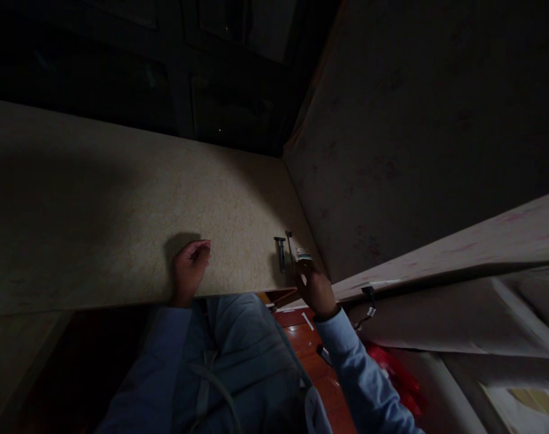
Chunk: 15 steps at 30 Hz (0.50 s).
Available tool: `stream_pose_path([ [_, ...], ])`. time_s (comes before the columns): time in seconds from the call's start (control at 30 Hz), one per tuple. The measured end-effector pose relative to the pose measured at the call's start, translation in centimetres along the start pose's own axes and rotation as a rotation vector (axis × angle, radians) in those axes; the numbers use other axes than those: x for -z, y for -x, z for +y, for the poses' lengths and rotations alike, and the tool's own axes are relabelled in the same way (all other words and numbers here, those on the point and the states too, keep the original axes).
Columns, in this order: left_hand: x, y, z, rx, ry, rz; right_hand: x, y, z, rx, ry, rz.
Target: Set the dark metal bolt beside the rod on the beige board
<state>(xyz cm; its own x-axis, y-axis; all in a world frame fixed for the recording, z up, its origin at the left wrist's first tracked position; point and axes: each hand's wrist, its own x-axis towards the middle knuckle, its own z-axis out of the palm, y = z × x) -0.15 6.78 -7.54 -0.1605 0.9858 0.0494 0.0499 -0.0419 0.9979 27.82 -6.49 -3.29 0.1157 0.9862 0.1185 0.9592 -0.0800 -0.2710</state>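
Observation:
My left hand (pixel 189 269) rests on the near edge of a pale speckled table (pixel 120 205), its fingers curled loosely inward with nothing visible in them. My right hand (pixel 314 288) reaches up at the table's right corner, fingers closed around a small pale object (pixel 304 255) that I cannot name. Just left of that hand lie a dark bolt-like piece (pixel 280 252) and a thin metal tool (pixel 290 247) on the table. Both arms wear light blue sleeves.
A large tilted board (pixel 414 132) rises right of the table, with another pale panel (pixel 459 247) below it. Red material (pixel 392 367) and a reddish wooden floor (pixel 310 349) lie beneath. The background is very dark.

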Motion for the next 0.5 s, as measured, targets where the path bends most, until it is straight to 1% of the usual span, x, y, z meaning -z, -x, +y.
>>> stream_pose_path([
  [0.07, 0.0, 0.0, -0.2, -0.011, -0.005, -0.002, -0.5, 0.1, -1.2, 0.023, -0.099, 0.058],
  [0.13, 0.0, -0.1, -0.4, -0.018, -0.009, -0.001, -1.1, 0.1, -2.5, 0.062, -0.2, 0.085],
  [0.33, 0.1, -0.3, -1.1, -0.041, -0.021, -0.014, -2.7, -0.1, -5.7, 0.218, -0.364, 0.08],
  [0.4, 0.1, -0.2, -1.0, -0.035, -0.011, -0.013, -3.3, -0.3, -6.3, 0.266, -0.395, 0.09],
  [0.5, 0.1, 0.0, -0.6, -0.02, 0.013, -0.02, -4.5, -1.0, -6.9, 0.345, -0.459, 0.071],
])
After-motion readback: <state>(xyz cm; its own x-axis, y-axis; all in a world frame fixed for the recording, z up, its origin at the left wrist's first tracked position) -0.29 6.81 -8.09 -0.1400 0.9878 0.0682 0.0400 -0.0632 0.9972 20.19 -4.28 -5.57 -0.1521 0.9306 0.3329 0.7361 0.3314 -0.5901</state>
